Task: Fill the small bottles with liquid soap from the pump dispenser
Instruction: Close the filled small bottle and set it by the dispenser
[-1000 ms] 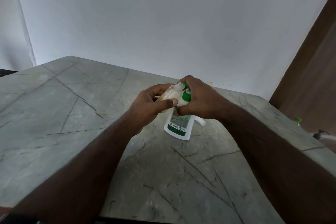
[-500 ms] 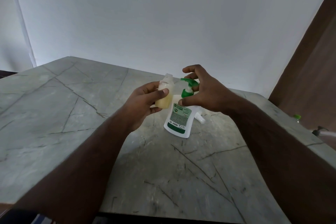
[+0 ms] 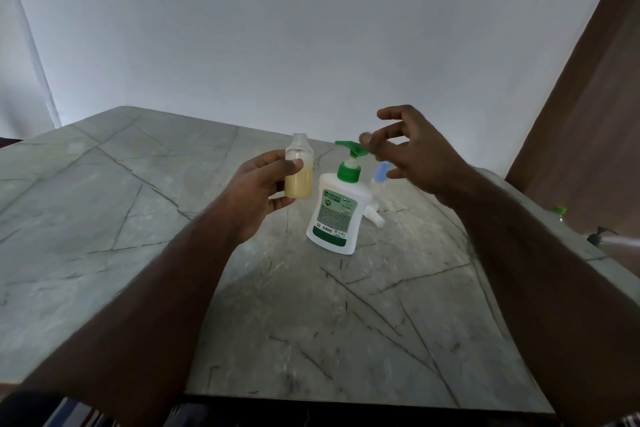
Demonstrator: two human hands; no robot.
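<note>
My left hand holds a small clear bottle upright, uncapped and about half full of pale yellow soap. Just to its right a white pump dispenser with a green pump head stands on the grey marble table. My right hand hovers above and to the right of the pump, fingers spread, holding nothing. Behind the dispenser lie a small bottle with a blue part and a white piece, partly hidden.
A white wall rises behind the table and a brown door stands at the right. Past the table's right edge there are a green-capped bottle top and a dark pump nozzle. The near table edge runs along the bottom.
My right hand has let go of the pump head and lifted up and to the right. My left hand has drawn the small bottle away from the spout, to the left, and turned it upright.
</note>
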